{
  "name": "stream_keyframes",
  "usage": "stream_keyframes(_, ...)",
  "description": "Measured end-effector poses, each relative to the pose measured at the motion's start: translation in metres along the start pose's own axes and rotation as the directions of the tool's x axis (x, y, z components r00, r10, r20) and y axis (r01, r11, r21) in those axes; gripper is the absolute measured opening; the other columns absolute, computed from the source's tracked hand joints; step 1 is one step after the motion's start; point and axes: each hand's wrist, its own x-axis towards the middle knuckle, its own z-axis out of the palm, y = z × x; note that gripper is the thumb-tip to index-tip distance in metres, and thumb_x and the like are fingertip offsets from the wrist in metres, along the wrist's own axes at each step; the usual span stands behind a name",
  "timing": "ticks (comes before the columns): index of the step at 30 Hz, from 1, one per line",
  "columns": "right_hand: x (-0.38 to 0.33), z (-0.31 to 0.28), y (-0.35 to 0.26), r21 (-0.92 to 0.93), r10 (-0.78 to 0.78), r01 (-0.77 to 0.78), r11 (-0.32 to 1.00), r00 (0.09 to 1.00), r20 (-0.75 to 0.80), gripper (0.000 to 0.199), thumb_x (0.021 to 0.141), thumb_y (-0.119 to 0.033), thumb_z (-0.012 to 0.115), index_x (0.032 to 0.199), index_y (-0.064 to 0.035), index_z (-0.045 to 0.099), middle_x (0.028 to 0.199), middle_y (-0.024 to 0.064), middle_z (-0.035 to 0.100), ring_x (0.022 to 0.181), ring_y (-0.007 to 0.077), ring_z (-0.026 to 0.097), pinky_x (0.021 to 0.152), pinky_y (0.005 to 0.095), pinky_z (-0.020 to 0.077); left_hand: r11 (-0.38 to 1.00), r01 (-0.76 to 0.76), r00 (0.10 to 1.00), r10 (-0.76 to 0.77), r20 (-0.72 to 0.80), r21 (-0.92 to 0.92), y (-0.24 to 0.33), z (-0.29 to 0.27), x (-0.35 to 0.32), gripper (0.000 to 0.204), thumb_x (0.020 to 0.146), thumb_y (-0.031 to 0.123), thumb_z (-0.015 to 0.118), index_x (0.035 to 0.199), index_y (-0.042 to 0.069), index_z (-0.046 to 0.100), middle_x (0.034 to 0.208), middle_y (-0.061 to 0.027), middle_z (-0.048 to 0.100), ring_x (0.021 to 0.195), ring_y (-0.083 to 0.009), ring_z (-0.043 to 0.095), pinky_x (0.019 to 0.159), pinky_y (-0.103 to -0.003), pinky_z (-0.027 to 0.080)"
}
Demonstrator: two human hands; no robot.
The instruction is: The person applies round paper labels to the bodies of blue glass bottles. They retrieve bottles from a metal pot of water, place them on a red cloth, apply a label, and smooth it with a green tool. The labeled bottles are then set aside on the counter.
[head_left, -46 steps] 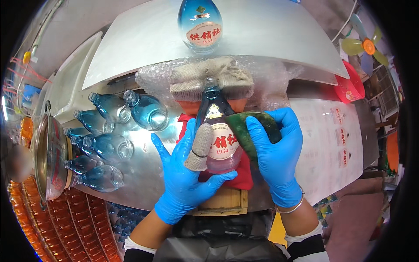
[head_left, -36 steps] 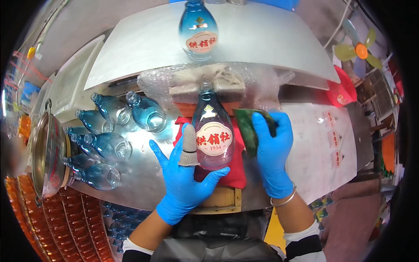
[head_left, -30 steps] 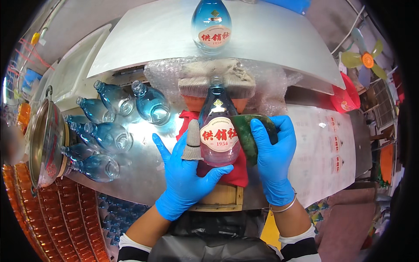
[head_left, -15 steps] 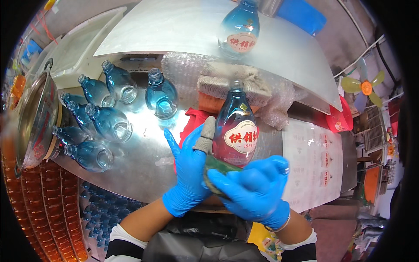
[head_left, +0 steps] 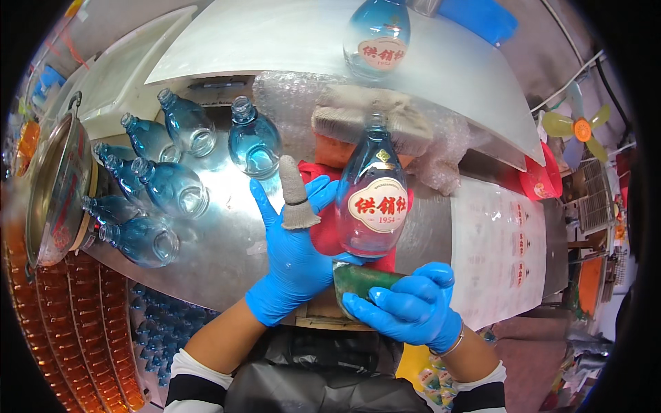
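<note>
My left hand (head_left: 292, 255), in a blue glove with a grey cloth sleeve (head_left: 297, 196) on one finger, is spread open beside a labelled bottle (head_left: 375, 220). Its thumb reaches toward the bottle's base; whether it touches cannot be told. The bottle, blue at the neck and clear lower down, leans on a cloth-topped block (head_left: 372, 120), a red cloth (head_left: 320, 234) showing through and around it. Closed round a flat green scraper (head_left: 365, 282) is my gloved right hand (head_left: 413, 310), just below the bottle's base.
Several blue bottles without labels (head_left: 175, 186) lie or stand on the left of the metal table. A label sheet (head_left: 492, 255) rests on the right. Beyond, another labelled bottle (head_left: 377, 41) stands on a white board (head_left: 275, 41). A metal basin (head_left: 58, 186) sits far left.
The scraper has come away from my left hand's covered finger, moving slightly down and right with my right hand. My left hand has shifted left, its fingers spread wider.
</note>
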Motion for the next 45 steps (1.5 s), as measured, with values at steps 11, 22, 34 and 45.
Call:
stream_keyframes(11, -0.015, -0.007, 0.015, -0.004, -0.114, 0.114, 0.994, 0.993, 0.02, 0.036, 0.065, -0.015, 0.068, 0.098, -0.0286, 0.067, 0.095, -0.0078, 0.058, 0.083, 0.0106, 0.055, 0.079, 0.0302, 0.0395, 0.96, 0.051, 0.998, -0.041, 0.039, -0.276, -0.01, -0.002, -0.005, 0.073, 0.058, 0.023, 0.084, 0.119, 0.001, 0.051, 0.117, -0.0135, 0.055, 0.11, -0.0258, 0.052, 0.096, -0.037, 0.039)
stream_keyframes(22, -0.045, -0.003, 0.055, 0.217, 0.136, -0.118, 0.969, 0.988, -0.07, 0.036, 0.059, -0.018, 0.074, 0.093, -0.0237, 0.066, 0.088, -0.0054, 0.061, 0.073, 0.0135, 0.055, 0.082, 0.0347, 0.0389, 0.922, 0.108, 0.978, -0.031, 0.208, -0.371, -0.003, -0.012, 0.011, 0.075, 0.062, 0.02, 0.081, 0.126, 0.001, 0.046, 0.125, -0.0155, 0.049, 0.114, -0.0244, 0.049, 0.099, -0.038, 0.035)
stream_keyframes(34, -0.025, 0.03, 0.002, 0.835, 0.981, -0.531, -0.144, 0.037, 0.192, 0.019, 0.078, -0.007, 0.069, 0.082, -0.0018, 0.052, 0.074, 0.0019, 0.056, 0.065, 0.0054, 0.051, 0.058, 0.0205, 0.0433, 0.981, -0.047, 0.933, 0.111, 0.343, -0.19, -0.004, -0.017, 0.027, 0.102, 0.064, 0.041, 0.075, 0.14, 0.001, 0.022, 0.13, -0.0109, 0.049, 0.124, -0.0236, 0.043, 0.109, -0.048, -0.004)
stream_keyframes(45, 0.05, -0.001, 0.087, 0.686, 0.883, -0.724, 0.078, 0.37, 0.29, 0.021, 0.08, -0.014, 0.068, 0.095, 0.0, 0.062, 0.088, 0.0086, 0.066, 0.08, 0.012, 0.061, 0.072, 0.0256, 0.0498, 0.986, -0.115, 0.858, 0.159, 0.489, -0.119, -0.002, -0.025, 0.041, 0.119, 0.056, 0.012, 0.082, 0.143, 0.004, 0.002, 0.136, -0.0124, 0.035, 0.122, -0.0228, 0.04, 0.102, -0.037, 0.033)
